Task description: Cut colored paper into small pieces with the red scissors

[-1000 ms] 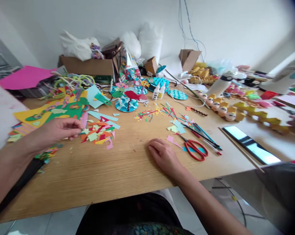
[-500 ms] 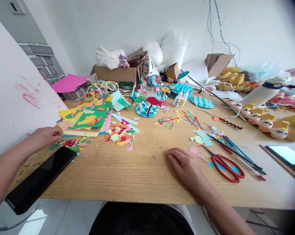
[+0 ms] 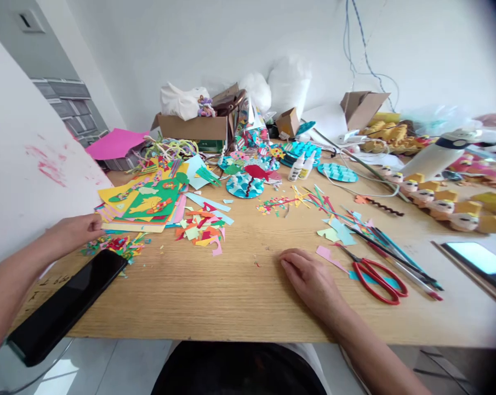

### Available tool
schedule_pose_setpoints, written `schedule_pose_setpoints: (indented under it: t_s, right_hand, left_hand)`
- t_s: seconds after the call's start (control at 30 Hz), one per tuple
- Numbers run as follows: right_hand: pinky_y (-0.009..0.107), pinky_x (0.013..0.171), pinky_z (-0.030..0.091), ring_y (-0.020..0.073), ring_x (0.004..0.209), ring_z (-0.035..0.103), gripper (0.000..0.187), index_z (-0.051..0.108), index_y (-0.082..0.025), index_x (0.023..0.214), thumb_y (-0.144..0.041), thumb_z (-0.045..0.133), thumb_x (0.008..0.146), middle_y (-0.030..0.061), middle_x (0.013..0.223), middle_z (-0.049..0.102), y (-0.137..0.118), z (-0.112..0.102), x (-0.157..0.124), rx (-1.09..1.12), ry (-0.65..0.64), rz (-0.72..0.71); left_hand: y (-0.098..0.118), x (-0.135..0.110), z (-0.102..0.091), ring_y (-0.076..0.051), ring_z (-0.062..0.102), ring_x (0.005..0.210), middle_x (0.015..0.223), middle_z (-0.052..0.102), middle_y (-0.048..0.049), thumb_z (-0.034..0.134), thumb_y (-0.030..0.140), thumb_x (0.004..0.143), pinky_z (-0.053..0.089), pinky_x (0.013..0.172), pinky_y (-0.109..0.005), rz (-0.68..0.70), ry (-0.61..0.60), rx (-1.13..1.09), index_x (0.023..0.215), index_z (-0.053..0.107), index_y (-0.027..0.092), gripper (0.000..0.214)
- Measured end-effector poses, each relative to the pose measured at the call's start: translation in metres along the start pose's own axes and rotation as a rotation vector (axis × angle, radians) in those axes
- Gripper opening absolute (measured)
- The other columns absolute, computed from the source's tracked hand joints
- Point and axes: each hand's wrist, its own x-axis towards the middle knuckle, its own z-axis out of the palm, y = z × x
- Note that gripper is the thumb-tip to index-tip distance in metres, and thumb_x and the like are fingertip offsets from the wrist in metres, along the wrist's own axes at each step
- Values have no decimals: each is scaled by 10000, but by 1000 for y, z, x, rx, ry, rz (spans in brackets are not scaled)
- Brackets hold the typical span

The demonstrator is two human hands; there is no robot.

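Curled at the left edge of a stack of coloured paper sheets (image 3: 161, 222) is my left hand (image 3: 75, 233); its fingertips are partly hidden, and I cannot make out anything in them. Small paper scraps (image 3: 120, 244) and a black phone (image 3: 69, 307) lie just below it. My right hand (image 3: 307, 277) rests on the table with its fingers folded in and nothing visible in them. To its right are a pink paper scrap (image 3: 330, 258) and red-handled scissors (image 3: 379, 280), blades pointing away to the left. Green and yellow paper fish shapes (image 3: 147, 204) lie on top of the stack.
Bigger paper offcuts (image 3: 202, 225) lie beside the stack. A blue disc with a red paper fish (image 3: 256, 173) stands behind, near glue bottles (image 3: 297, 169). Pens (image 3: 404, 258), a tablet (image 3: 478, 269), a white bottle (image 3: 432, 156) and painted figures (image 3: 440, 206) occupy the right side.
The view has shifted very slightly. Both hands stay in nearly the same places, and nothing on the table has visibly moved.
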Motion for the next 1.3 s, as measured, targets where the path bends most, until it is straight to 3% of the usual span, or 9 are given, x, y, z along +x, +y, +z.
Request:
schedule_pose_setpoints:
  t_s: [0.1, 0.17, 0.23, 0.33, 0.4, 0.53, 0.73, 1.1, 1.3]
  right_hand:
    - [310, 729, 481, 183, 806, 598, 205, 614, -170, 819, -154, 414, 862, 83, 871, 650, -4, -1, 0, 23, -6, 19]
    - [318, 761, 478, 185, 842, 592, 199, 624, -161, 844, -151, 426, 862, 89, 897, 645, -6, -2, 0, 42, -20, 10]
    - [334, 812, 468, 189, 911, 575, 198, 629, -158, 925, -161, 440, 864, 99, 980, 634, -8, -3, -1, 56, -43, -26]
    - [383, 904, 420, 212, 1053, 510, 261, 589, -166, 1094, -225, 462, 874, 112, 1146, 578, -12, -5, -2, 24, -116, -101]
    - [418, 939, 381, 233, 1134, 451, 322, 547, -177, 1177, -275, 459, 884, 113, 1235, 525, -14, -7, -1, -39, -189, -136]
    - [433, 946, 348, 245, 1215, 372, 372, 475, -181, 1257, -290, 417, 906, 110, 1326, 450, -18, -9, 6, -149, -307, -189]
    - [400, 914, 353, 217, 1169, 413, 333, 501, -175, 1207, -255, 307, 948, 100, 1280, 492, -19, 0, 19, -208, -331, -229]
    - [407, 953, 318, 224, 1206, 386, 345, 485, -203, 1246, -197, 341, 932, 107, 1315, 454, -19, 0, 10, -208, -351, -257]
    - [378, 926, 348, 206, 1148, 441, 317, 556, -197, 1162, -265, 336, 945, 90, 1237, 520, -18, -4, 10, -153, -296, -190]
  left_hand:
    - [20, 0, -3, -157, 512, 687, 653, 566, 12, 412, 230, 694, 391, 675, -224, 206, -5, 217, 652, 484, 195, 90]
    - [46, -5, 1, -241, 518, 966, 975, 606, -106, 389, 289, 710, 377, 885, -341, 348, 25, 238, 868, 548, 131, 274]
    - [79, -15, 10, -264, 492, 1068, 1106, 588, -114, 343, 337, 761, 345, 951, -402, 471, -23, 214, 993, 556, 136, 374]
    - [134, -41, 35, -217, 529, 1062, 1106, 625, -57, 313, 245, 803, 364, 961, -363, 738, -197, 146, 1021, 594, 205, 357]
    - [165, -58, 54, -206, 541, 1057, 1116, 631, -57, 287, 126, 801, 390, 937, -360, 895, -251, 80, 1025, 607, 223, 403]
    - [205, -77, 85, -189, 592, 945, 1001, 662, -46, 343, 40, 772, 447, 847, -318, 1039, -306, 39, 968, 632, 231, 398]
    - [220, -72, 101, -196, 621, 867, 929, 669, -47, 351, 68, 813, 463, 781, -328, 1060, -262, 114, 979, 621, 213, 349]
    - [225, -64, 106, -173, 639, 816, 889, 699, -49, 328, 186, 845, 496, 735, -286, 953, -65, -209, 902, 624, 181, 301]
    - [226, -66, 112, -163, 638, 776, 837, 700, -42, 341, 195, 838, 490, 699, -278, 939, -50, -295, 859, 618, 182, 278]
